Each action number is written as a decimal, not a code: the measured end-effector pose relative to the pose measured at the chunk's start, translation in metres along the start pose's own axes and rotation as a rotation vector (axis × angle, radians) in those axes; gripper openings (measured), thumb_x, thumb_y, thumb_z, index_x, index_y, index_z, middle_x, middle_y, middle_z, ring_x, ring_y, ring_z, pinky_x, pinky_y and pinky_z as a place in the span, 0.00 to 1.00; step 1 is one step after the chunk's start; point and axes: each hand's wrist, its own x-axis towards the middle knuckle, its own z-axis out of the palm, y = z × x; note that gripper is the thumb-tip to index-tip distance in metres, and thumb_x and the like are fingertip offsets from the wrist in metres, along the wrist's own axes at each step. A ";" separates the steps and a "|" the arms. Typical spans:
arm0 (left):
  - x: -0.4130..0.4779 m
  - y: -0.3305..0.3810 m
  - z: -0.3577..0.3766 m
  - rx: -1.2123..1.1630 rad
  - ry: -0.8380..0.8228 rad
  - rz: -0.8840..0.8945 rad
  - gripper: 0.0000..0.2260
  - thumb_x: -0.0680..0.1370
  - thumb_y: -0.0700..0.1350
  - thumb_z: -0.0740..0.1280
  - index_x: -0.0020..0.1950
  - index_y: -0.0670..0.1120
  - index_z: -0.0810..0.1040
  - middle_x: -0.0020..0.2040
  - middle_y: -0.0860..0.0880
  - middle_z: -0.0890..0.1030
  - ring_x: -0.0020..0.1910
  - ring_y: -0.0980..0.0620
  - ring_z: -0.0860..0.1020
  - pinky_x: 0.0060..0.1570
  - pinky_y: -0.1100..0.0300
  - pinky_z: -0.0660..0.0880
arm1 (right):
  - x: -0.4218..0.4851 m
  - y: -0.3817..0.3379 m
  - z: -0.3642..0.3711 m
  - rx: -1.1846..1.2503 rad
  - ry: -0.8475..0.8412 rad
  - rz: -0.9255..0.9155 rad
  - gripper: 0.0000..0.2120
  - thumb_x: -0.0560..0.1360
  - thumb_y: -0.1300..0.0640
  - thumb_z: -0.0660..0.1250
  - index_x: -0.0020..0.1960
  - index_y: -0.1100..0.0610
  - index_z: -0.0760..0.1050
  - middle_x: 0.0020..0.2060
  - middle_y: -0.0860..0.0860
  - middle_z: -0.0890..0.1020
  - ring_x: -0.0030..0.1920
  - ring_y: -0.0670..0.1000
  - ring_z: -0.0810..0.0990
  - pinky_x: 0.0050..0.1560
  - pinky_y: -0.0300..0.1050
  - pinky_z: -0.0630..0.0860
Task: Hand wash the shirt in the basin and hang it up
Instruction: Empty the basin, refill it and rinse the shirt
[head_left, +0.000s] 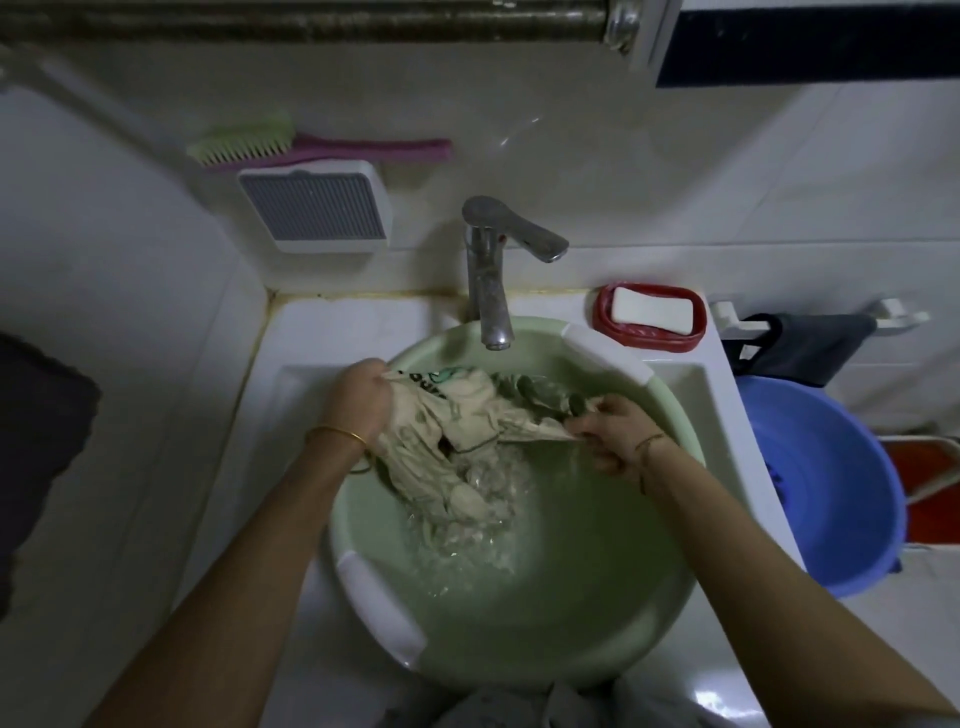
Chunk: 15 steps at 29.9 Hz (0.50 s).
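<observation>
While a pale green basin (623, 623) of water sits in the white sink (332, 332) under a chrome faucet (491, 270), white tiled walls close in the corner. A red soap dish (605, 317) holding a white bar (652, 310) rests on the ledge. Dark print on the cream shirt (457, 431) is too crumpled to read. Left hand (361, 400) and right hand (610, 436) each clench a bunched end, fingers curled tight, stretching the shirt above the water; its lower folds trail in it.
</observation>
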 end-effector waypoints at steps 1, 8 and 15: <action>-0.002 0.005 -0.001 0.013 0.002 -0.005 0.10 0.70 0.39 0.55 0.44 0.37 0.74 0.47 0.29 0.77 0.49 0.37 0.76 0.43 0.54 0.68 | 0.000 0.000 0.002 -0.241 0.083 -0.090 0.12 0.73 0.64 0.69 0.54 0.62 0.70 0.36 0.55 0.76 0.31 0.51 0.75 0.27 0.37 0.71; -0.024 -0.001 0.042 0.606 0.098 0.296 0.14 0.67 0.31 0.59 0.50 0.41 0.75 0.48 0.37 0.75 0.47 0.37 0.74 0.43 0.50 0.70 | -0.006 0.004 0.032 -1.286 0.226 -0.580 0.18 0.75 0.61 0.62 0.64 0.53 0.70 0.61 0.55 0.71 0.60 0.58 0.70 0.58 0.52 0.74; -0.041 -0.010 0.072 0.788 -0.250 0.297 0.21 0.76 0.47 0.62 0.68 0.46 0.66 0.64 0.44 0.68 0.63 0.43 0.66 0.63 0.54 0.64 | 0.012 0.046 0.064 -1.672 -0.235 -0.400 0.37 0.71 0.47 0.70 0.73 0.49 0.54 0.72 0.55 0.61 0.70 0.62 0.63 0.64 0.58 0.69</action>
